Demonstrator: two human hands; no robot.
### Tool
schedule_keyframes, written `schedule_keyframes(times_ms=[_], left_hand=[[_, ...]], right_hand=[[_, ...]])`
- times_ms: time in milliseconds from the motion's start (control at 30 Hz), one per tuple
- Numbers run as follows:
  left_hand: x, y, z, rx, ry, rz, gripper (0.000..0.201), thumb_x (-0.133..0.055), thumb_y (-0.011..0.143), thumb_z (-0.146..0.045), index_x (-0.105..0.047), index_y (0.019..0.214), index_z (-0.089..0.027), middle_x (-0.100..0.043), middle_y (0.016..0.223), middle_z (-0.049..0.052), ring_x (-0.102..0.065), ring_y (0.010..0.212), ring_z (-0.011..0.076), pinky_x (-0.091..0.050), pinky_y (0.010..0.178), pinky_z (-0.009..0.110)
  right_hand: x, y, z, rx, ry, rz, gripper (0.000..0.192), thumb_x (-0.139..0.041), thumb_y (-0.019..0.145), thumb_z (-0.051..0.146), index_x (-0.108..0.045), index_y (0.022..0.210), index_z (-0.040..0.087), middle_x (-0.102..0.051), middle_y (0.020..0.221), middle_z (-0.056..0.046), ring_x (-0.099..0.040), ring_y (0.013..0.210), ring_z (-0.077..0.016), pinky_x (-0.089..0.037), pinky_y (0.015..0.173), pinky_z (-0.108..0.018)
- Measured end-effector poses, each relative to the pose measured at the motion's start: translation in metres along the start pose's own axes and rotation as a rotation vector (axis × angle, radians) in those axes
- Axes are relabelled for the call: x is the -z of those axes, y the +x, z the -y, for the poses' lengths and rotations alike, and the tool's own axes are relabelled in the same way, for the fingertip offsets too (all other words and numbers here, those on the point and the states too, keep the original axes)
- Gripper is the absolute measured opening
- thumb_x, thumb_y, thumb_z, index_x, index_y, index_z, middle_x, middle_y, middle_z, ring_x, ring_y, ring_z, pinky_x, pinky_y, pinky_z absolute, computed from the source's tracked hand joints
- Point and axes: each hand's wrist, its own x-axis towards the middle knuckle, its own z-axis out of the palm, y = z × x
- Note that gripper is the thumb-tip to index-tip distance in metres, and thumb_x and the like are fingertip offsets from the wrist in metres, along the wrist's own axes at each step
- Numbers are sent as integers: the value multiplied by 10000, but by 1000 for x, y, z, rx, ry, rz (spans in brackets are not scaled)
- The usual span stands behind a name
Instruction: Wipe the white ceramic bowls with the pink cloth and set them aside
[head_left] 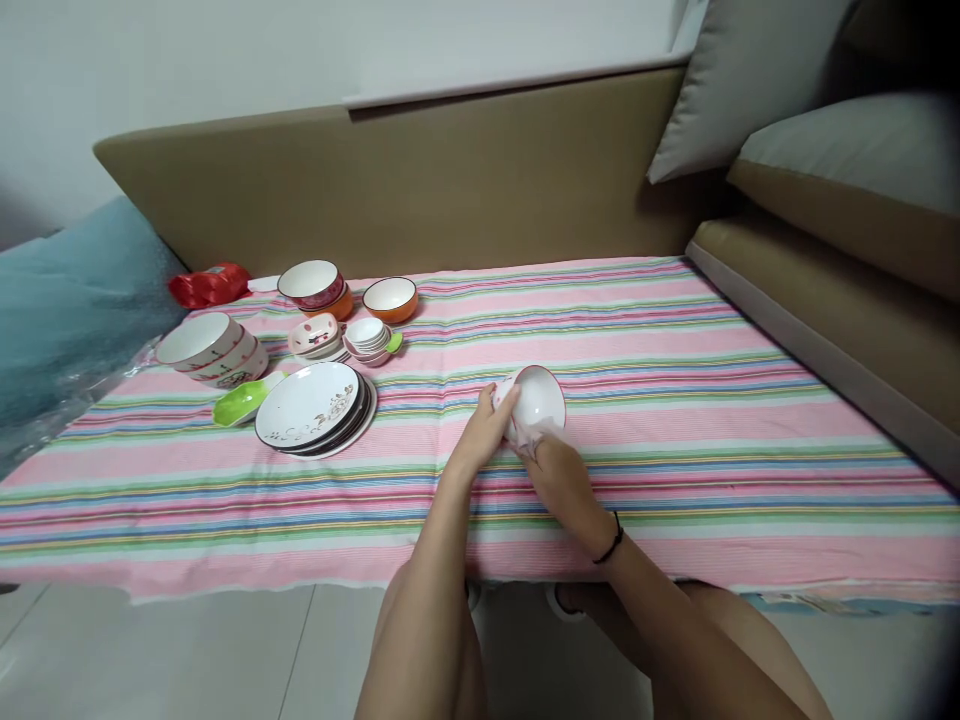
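Left hand (491, 425) is curled against the left outer wall of the white bowl (536, 400), fingers closed onto the rim and steadying it. Right hand (559, 475) is closed on a crumpled white tissue (536, 437), pressing it to the bowl's near wall; a black band sits on that wrist. I hold the bowl tilted, its red-edged mouth facing away from me, low over the striped cloth (675, 400); whether its foot touches the cloth I cannot tell. Risk, as I judge it: the grip on the left is by fingertips on a smooth glazed wall, so a hard push from the tissue side could roll the bowl out of my fingers and onto the cloth, or let it skid toward the far edge. Pressing down while the bowl is tilted could also drag the cloth and bunch it. Left of the bowl lies a stack of plates (315, 408), with a green dish (244, 402) just beyond it. Farther from the bowl, behind the plates, stand stacked bowls (214, 350), small cups (367, 338), an orange bowl (390, 298) and a red-banded bowl (311, 283).
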Motion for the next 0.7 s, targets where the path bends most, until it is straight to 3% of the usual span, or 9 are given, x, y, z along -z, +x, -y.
schedule_keyframes(times_ms=[67,100,200,267,333,400,533,633,700], left_hand=[[4,-1,0,-7,50,94,623,-526,810,-577,-459,1300,-199,-586,1277,95,-548,1157,265,-411,977,358],[7,-1,1,-12,81,124,611,-521,812,-577,-467,1293,-203,-582,1285,93,-538,1172,269,-395,994,364],[15,2,4,-1,123,152,576,-450,847,-582,-497,1281,-206,-540,1347,93,-477,1254,271,-330,1053,357],[18,3,5,25,108,161,638,-474,833,-590,-448,1341,-205,-470,1418,98,-432,1300,272,-312,1067,347],[18,2,5,53,80,146,746,-548,790,-589,-369,1403,-203,-426,1450,113,-437,1294,286,-340,1046,354],[15,2,5,23,59,135,783,-616,757,-544,-354,1413,-206,-436,1438,118,-466,1263,290,-372,1021,359],[10,7,6,-119,83,64,432,-471,854,-345,-544,1249,-186,-560,1315,82,-490,1225,242,-352,1044,358],[13,14,9,-104,97,40,372,-351,861,-242,-630,1096,-167,-639,1183,62,-544,1133,215,-380,1017,355],[16,17,12,-86,94,53,346,-381,854,-263,-637,1065,-164,-656,1145,65,-565,1089,216,-403,988,354]], right_hand=[[6,0,6,0,73,87,456,-338,965,375,-687,813,122,-695,732,-96,-630,666,-199,-468,629,-296],[8,-2,5,48,103,127,457,-333,967,375,-684,804,132,-693,722,-81,-624,647,-184,-465,622,-286],[7,-7,-9,234,67,129,314,-397,941,259,-672,1034,139,-703,1039,-105,-641,931,-220,-479,829,-331],[3,-8,-19,277,-44,77,350,-428,901,164,-606,1200,128,-613,1256,-135,-539,1175,-277,-391,1006,-434],[0,-6,-22,258,-124,49,390,-435,880,128,-579,1242,100,-574,1303,-163,-479,1246,-309,-328,1057,-498],[-1,-2,-14,223,-101,43,362,-425,897,150,-595,1211,96,-617,1238,-169,-536,1176,-290,-385,1013,-460],[0,0,10,238,14,75,298,-392,932,175,-654,1071,144,-691,1057,-119,-619,987,-225,-470,888,-346],[-1,-7,11,328,-86,60,311,-394,905,101,-652,1074,136,-640,1177,-137,-570,1092,-244,-400,1005,-413],[-2,-11,5,291,-188,2,325,-413,885,85,-627,1128,115,-615,1197,-157,-538,1128,-270,-335,1062,-469]])
